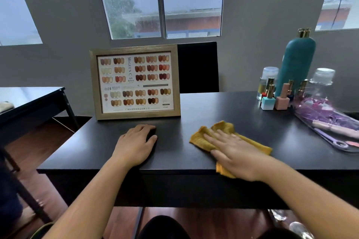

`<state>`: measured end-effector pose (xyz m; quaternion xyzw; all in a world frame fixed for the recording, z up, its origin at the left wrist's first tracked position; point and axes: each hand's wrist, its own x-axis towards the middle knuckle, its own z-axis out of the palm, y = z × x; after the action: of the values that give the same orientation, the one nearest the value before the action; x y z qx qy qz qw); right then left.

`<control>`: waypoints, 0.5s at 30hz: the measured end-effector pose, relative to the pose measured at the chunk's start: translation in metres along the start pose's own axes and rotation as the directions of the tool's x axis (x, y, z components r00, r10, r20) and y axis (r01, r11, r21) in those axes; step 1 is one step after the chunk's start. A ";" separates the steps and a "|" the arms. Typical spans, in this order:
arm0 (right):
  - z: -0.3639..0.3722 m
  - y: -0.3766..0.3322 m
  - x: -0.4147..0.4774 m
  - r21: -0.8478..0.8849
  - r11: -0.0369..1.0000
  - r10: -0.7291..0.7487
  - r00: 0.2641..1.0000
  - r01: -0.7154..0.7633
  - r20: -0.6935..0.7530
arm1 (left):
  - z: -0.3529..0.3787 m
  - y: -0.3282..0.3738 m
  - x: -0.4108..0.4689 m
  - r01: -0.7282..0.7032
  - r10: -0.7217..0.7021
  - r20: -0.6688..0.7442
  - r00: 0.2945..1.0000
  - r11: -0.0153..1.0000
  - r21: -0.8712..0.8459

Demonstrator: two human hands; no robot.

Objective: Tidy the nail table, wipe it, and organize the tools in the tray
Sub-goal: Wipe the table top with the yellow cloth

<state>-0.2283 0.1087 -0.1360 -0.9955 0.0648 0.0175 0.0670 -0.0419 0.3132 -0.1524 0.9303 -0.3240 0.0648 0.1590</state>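
My right hand lies flat with straight fingers on a mustard-yellow cloth, pressing it onto the black nail table near the front edge. My left hand rests on the table to the left, its fingers curved over a small dark object that I cannot make out. A clear tray at the right edge holds purple and pink tools. Nail polish bottles stand behind it.
A gold-framed nail colour chart stands upright at the table's back, just beyond my left hand. A tall teal bottle and two clear bottles stand at the back right. A black chair back rises behind the table. Another table is at left.
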 end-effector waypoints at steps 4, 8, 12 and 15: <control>-0.011 0.053 0.015 0.009 0.979 0.205 0.978 -0.206 0.030 | 0.001 0.001 -0.001 -0.001 0.001 -0.001 1.000 1.000 0.007; -0.016 0.053 0.054 0.011 0.954 0.298 0.954 -0.299 0.019 | 0.000 0.002 -0.001 0.002 -0.002 0.003 1.000 1.000 0.018; -0.012 0.010 0.069 0.008 0.980 0.199 0.980 -0.199 0.014 | -0.002 0.008 0.000 0.027 -0.026 -0.011 1.000 0.998 0.056; -0.006 -0.016 0.051 0.002 0.998 0.065 0.998 -0.065 0.026 | -0.003 0.022 0.006 0.007 -0.007 -0.005 1.000 0.999 0.040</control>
<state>-0.1752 0.1168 -0.1301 -0.9924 0.0964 0.0322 0.0687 -0.0514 0.2945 -0.1426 0.9344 -0.3188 0.0730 0.1414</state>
